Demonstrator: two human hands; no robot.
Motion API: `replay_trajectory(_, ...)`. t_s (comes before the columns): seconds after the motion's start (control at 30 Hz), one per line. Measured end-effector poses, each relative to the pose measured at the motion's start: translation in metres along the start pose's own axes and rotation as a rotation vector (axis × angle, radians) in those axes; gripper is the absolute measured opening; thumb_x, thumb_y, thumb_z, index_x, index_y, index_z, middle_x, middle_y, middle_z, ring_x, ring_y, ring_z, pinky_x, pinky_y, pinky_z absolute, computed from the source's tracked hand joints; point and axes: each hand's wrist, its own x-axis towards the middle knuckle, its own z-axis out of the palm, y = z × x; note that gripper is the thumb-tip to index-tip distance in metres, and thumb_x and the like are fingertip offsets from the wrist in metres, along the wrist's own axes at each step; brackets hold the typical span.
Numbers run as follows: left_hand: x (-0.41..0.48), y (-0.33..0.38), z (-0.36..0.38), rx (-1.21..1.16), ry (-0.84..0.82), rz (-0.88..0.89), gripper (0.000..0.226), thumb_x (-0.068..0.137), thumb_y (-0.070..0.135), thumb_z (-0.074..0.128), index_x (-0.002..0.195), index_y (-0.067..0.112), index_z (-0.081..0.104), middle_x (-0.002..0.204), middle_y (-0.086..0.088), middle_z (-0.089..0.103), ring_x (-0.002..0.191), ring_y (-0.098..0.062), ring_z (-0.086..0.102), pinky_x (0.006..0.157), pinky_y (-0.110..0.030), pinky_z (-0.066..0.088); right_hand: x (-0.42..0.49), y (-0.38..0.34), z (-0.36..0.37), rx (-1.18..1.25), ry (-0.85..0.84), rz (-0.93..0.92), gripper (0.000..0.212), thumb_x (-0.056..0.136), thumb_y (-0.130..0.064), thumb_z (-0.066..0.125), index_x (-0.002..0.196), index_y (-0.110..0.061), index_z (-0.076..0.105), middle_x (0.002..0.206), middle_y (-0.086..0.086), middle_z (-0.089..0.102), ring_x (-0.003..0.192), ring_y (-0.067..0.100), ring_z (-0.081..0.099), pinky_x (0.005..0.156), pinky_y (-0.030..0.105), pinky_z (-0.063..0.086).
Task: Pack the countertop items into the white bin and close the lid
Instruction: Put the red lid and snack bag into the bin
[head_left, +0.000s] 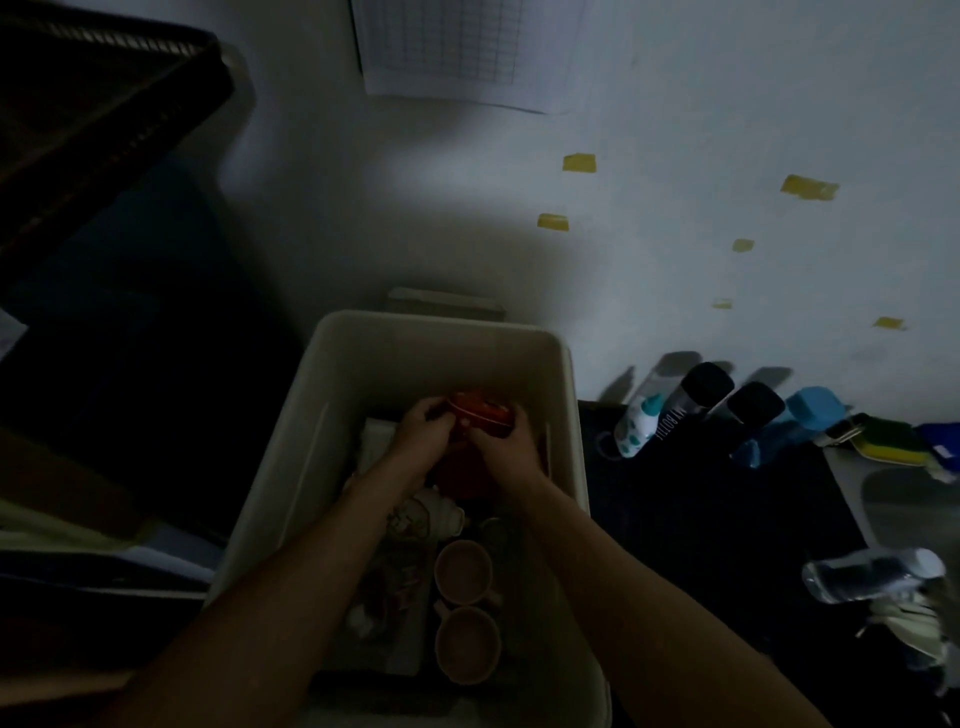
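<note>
Hands are both down inside the white bin (441, 332), which sits open in front of us with no lid on it. Lighting is pretty dim, so take the colours loosely. Our left hand (423, 431) and right hand (501, 441) are wrapped around a red round container (480, 413), fingers curled onto its sides from either side, holding it low toward the far end of the bin, above another dark red thing we can't make out.

Closer to us in the bin there are two tan cups (465, 608) lying one behind the other with their openings facing up at us, and beside them a pale patterned ceramic piece (431, 517), partly under our left forearm. Something flat and light lies along the bin's left side, too dark to identify.

Out on the dark countertop (701, 519) to the right, a row of stuff leans against the wall: a small white bottle with teal spots (636, 423), two dark-capped bottles (727, 402), a blue container (813, 408) and a yellow and green sponge (888, 441). Near the right edge a clear bottle (872, 574) lies on its side.
</note>
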Motion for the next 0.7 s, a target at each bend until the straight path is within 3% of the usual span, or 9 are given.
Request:
replay_trajectory(0.1,0.009,-0.004,0.003,0.071,0.001,0.022,0.032,0.093,0.017,0.057,0.125,0.022,0.058,0.119,-0.005,0.064,0.104,-0.02,0.062,0.091,-0.038,0.053,0.007,0.009,0.007,-0.049,0.071,-0.015,0.079,0.081,-0.019,0.072,0.147,-0.027,0.03,0.144,0.011,0.041,0.124,0.024,0.049,0.093,0.036,0.049)
replay_trajectory(0.2,0.015,-0.008,0.005,0.106,0.005,0.022,0.033,0.094,0.019,0.056,0.127,0.019,0.056,0.114,-0.002,0.062,0.102,-0.018,0.06,0.085,-0.032,0.05,0.01,0.01,0.012,-0.178,0.112,-0.019,0.078,0.088,-0.023,0.064,0.152,-0.03,0.019,0.157,0.01,0.015,0.139,0.031,0.03,0.107,0.047,0.041)
replay_trajectory(0.27,0.018,-0.01,0.006,0.121,0.002,0.033,0.035,0.095,0.02,0.056,0.13,0.019,0.056,0.118,-0.003,0.062,0.104,-0.02,0.06,0.087,-0.033,0.05,0.011,0.012,0.012,-0.252,0.118,-0.015,0.078,0.092,-0.021,0.059,0.154,-0.028,0.012,0.16,0.009,0.0,0.146,0.032,0.015,0.112,0.046,0.032)
replay_trajectory(0.4,0.022,-0.017,0.005,0.142,-0.014,0.079,0.036,0.096,0.019,0.056,0.132,0.019,0.055,0.119,0.001,0.06,0.106,-0.016,0.058,0.082,-0.027,0.047,0.007,0.015,0.016,-0.295,0.135,-0.071,0.079,0.094,-0.015,0.054,0.155,-0.029,0.005,0.161,0.005,-0.011,0.148,0.028,0.005,0.116,0.044,0.027)
replay_trajectory(0.47,0.025,-0.02,0.005,0.152,-0.002,0.114,0.035,0.095,0.016,0.057,0.13,0.016,0.056,0.122,-0.001,0.061,0.107,-0.016,0.059,0.082,-0.024,0.045,0.006,0.016,0.017,-0.303,0.14,-0.148,0.078,0.092,-0.012,0.053,0.155,-0.026,0.009,0.161,0.002,-0.009,0.149,0.025,0.004,0.118,0.042,0.026)
replay_trajectory(0.6,0.03,-0.022,0.004,0.157,-0.017,0.081,0.035,0.095,0.016,0.056,0.129,0.017,0.057,0.123,-0.005,0.063,0.104,-0.017,0.061,0.08,-0.025,0.049,0.008,0.019,0.018,-0.309,0.123,-0.195,0.071,0.087,-0.006,0.055,0.15,-0.019,0.026,0.158,0.006,0.011,0.145,0.026,0.02,0.117,0.036,0.027)
replay_trajectory(0.7,0.029,-0.022,0.008,0.188,-0.044,0.083,0.035,0.095,0.014,0.054,0.13,0.018,0.056,0.12,-0.004,0.061,0.102,-0.016,0.059,0.08,-0.026,0.048,0.013,0.022,0.016,-0.323,0.114,-0.199,0.073,0.086,-0.005,0.055,0.151,-0.018,0.024,0.157,0.009,0.014,0.145,0.027,0.021,0.117,0.035,0.026)
